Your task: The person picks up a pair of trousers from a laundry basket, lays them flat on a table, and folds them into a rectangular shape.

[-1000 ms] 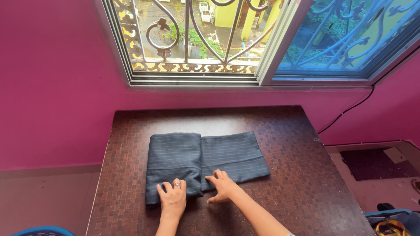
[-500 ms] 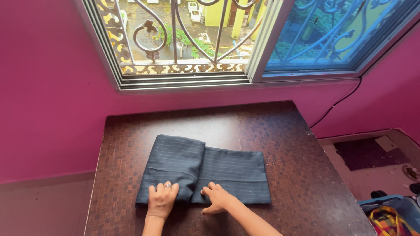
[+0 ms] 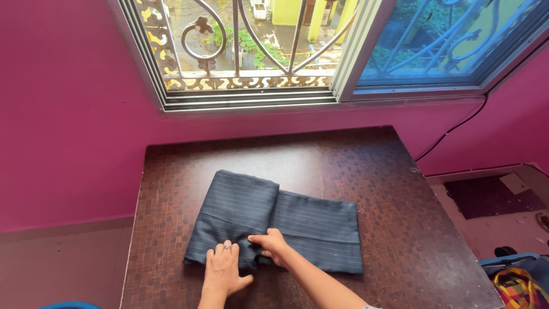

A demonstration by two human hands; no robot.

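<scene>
Looking down from head view at folded dark grey pinstriped cloth (image 3: 274, 226), lying flat near front-centre of dark brown mosaic-patterned table top (image 3: 377, 189). Folded in two visible sections: thicker doubled part on left, thinner single layer extending right, vertical step where they meet. Slightly skewed to table edges, left part angled up and away.

Left hand (image 3: 222, 269) palm-down at near edge of thicker left section, fingers spread flat and pressing on fabric, thumb out to right on bare table. Ring on one finger. Not clenched, not gripping: flat contact only.

Right hand (image 3: 271, 245) just beside left, at the step between sections, near front edge. Fingers curled in, pinching or tucking fabric at the fold; whether a layer is actually caught between fingers cannot be told. Right forearm running diagonally from lower right across near edge of cloth.

Both hands close together, almost touching, on front edge of cloth.

Surroundings, same view: magenta painted wall (image 3: 68, 114) behind and left of table. Window with ornate curled metal grille (image 3: 240, 46) above far table edge, blue-tinted sliding pane (image 3: 434, 46) to its right. Thin black cable (image 3: 452, 134) running down wall at right. Dark doormat (image 3: 492, 197) on floor right of table. Multicoloured checked item in blue container (image 3: 514, 283) at bottom right corner, partly cut off.
</scene>
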